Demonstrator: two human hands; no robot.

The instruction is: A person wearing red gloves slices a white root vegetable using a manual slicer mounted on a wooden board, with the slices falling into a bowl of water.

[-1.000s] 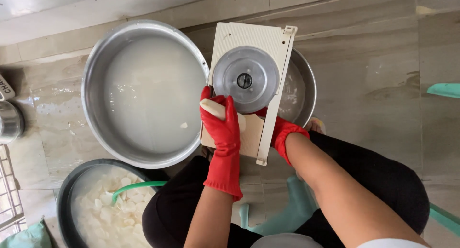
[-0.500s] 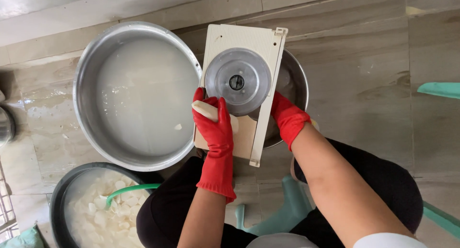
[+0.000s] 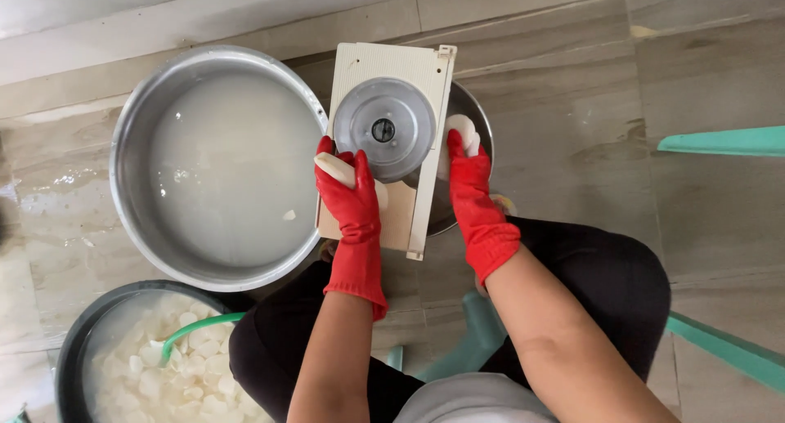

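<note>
While left fingers (image 3: 347, 174) curl around a pale piece (image 3: 334, 168), right fingers (image 3: 459, 149) grip the slicer's white handle (image 3: 466, 130)

left hand (image 3: 353, 196) – red rubber glove | right hand (image 3: 473, 196) – same | black trousers (image 3: 605, 276)

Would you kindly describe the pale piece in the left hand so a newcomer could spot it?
Start at the large steel basin of cloudy water. Just right of it a cream slicer board carries a round metal disc. The left hand presses the pale oblong piece beside that disc; unlike the pieces in the dark bowl, it is whole.
</note>
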